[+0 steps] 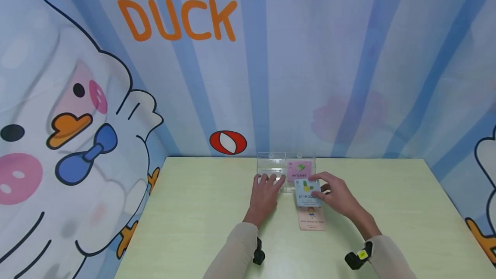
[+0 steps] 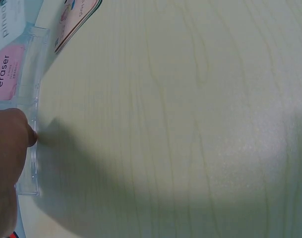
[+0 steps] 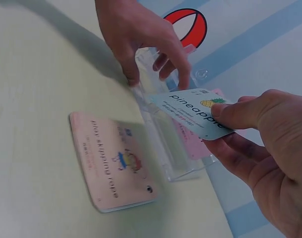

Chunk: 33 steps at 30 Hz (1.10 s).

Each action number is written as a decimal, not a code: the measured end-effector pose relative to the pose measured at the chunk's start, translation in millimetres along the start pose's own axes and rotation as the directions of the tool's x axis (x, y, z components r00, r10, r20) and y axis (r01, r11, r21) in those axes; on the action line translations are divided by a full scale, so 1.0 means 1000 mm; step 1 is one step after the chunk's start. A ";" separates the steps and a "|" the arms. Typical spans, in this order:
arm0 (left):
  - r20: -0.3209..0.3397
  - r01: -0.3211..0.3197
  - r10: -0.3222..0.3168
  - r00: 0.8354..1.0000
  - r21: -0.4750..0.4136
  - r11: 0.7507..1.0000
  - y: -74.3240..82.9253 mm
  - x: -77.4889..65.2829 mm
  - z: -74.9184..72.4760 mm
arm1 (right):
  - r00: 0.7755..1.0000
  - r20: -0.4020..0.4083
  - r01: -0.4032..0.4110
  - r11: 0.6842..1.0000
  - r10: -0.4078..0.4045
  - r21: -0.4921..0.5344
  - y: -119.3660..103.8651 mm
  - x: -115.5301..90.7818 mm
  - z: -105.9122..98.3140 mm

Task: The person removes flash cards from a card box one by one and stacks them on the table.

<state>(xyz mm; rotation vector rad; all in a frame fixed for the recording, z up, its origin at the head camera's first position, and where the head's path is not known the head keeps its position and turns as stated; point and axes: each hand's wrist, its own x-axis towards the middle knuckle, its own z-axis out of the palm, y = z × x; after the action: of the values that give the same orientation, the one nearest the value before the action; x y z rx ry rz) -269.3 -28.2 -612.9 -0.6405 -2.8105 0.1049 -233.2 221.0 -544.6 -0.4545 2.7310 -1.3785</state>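
Observation:
A clear plastic card holder with two side-by-side compartments stands at the back of the table. My left hand is at its left compartment, thumb at the front edge and fingers bent over it. A pink "eraser" card sits in the right compartment. My right hand pinches a light blue "pineapple" card between thumb and fingers, close in front of the eraser card. Below it lies a stack of pink cards, "play skipping rope" on top, partly hidden by the blue card in the head view.
The pale wood-grain table ends at a blue striped backdrop right behind the holder. A printed duck covers the left side. Dark wrist cameras sit at both sleeves.

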 end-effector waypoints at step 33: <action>-0.007 0.000 0.000 1.000 -0.028 1.000 0.000 -0.001 -0.002 | 0.974 0.010 -0.227 0.970 0.227 0.080 0.034 -0.038 0.033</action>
<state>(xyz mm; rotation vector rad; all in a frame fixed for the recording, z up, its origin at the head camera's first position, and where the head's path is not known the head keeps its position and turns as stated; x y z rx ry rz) -267.8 -29.1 -611.7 -0.6463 -2.8093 0.0639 -198.9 225.7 -594.8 -0.1313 2.6144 -1.4197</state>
